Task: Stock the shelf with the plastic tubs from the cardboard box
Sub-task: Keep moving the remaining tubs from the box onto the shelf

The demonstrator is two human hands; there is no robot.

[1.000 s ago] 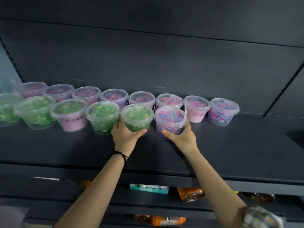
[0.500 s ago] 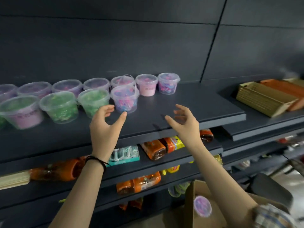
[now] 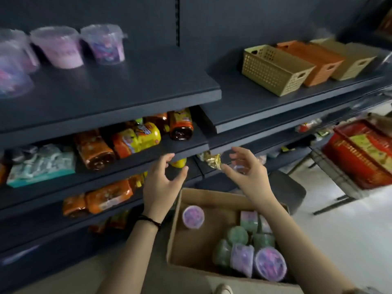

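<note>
Your top shelf (image 3: 148, 81) is bare from the shelved tubs (image 3: 57, 47) at its left end to its right corner, so you can reach in over the front edge there. Below, the next shelf lip (image 3: 148, 155) stands just past your left hand (image 3: 161, 187) and right hand (image 3: 248, 177); bottles (image 3: 95, 149) pack the space behind it. The cardboard box (image 3: 175, 230) is open on top. Its left half holds only 1 lone tub (image 3: 193, 216) on bare floor, while packed tubs (image 3: 244, 257) crowd its near right corner. Baskets (image 3: 273, 68) fill the back of the neighbouring shelf (image 3: 244, 107); its front strip is bare.
</note>
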